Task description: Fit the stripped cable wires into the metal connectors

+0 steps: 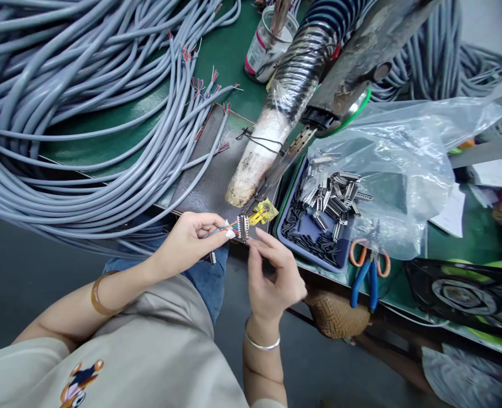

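Note:
Thin colored wires (225, 228) from a grey cable are pinched in my left hand (191, 241). Their ends meet a metal multi-pin connector (243, 227), which stands upright beside a yellow clip (263, 212) at the table's edge. My right hand (274, 269) is just right of and below the connector, its thumb and fingers bent toward each other; whether a small thing or wire is between the fingertips is too small to tell. Another small connector (211, 258) hangs below my left hand.
Bundled grey cables (149, 130) cover the left. A white-tipped duct (255, 158) slants down above my hands. To the right are a blue tray (347, 255) of connectors and black pieces, a plastic bag (404, 153), pliers (368, 272) and a black fan (459, 294).

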The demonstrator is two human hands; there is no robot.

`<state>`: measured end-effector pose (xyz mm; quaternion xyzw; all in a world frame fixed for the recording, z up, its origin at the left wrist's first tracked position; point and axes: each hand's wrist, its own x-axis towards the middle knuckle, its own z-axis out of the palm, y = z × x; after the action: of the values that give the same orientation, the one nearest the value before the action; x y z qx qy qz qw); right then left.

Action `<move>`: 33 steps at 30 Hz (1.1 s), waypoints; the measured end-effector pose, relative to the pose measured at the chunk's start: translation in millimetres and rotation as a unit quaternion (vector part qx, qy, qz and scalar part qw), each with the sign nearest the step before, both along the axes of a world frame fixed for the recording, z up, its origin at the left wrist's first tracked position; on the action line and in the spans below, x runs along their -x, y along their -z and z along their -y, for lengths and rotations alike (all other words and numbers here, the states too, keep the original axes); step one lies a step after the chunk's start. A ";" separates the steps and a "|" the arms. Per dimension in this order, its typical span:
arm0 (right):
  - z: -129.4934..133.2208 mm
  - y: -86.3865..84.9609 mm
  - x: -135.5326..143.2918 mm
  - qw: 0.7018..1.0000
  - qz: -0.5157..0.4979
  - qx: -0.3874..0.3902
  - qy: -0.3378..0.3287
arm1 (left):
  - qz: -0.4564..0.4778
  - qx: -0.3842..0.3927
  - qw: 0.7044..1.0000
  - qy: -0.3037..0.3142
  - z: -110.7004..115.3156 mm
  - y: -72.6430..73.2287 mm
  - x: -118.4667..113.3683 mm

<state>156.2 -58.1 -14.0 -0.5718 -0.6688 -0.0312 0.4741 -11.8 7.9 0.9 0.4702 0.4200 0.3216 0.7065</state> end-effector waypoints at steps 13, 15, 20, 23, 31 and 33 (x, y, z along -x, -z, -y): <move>-24.4 1.3 8.2 0.998 -0.050 0.034 0.010 | -0.068 -0.105 0.990 -0.070 -15.5 -9.6 -11.7; -25.1 -1.6 7.5 0.998 -0.044 0.035 0.009 | -0.059 -0.108 0.990 -0.072 -15.7 -13.7 -11.6; -25.7 -10.3 6.2 0.999 0.000 0.036 0.014 | -0.059 -0.111 0.989 -0.072 -15.8 -19.2 -10.4; -26.4 -12.5 5.7 0.999 0.017 0.027 0.014 | -0.065 -0.102 0.990 -0.066 -16.5 -19.1 -9.7; -24.3 -11.4 -0.4 0.998 0.048 0.029 0.014 | -0.074 -0.079 0.993 -0.041 -15.4 -15.5 -11.2; -23.1 -10.3 -1.5 0.998 0.049 0.024 0.009 | -0.078 -0.081 0.993 -0.037 -14.3 -13.1 -11.1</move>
<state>157.7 -34.9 -3.7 -0.5867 -0.6866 -0.0469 0.4269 -0.7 22.3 14.1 0.5337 0.4639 0.3428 0.6184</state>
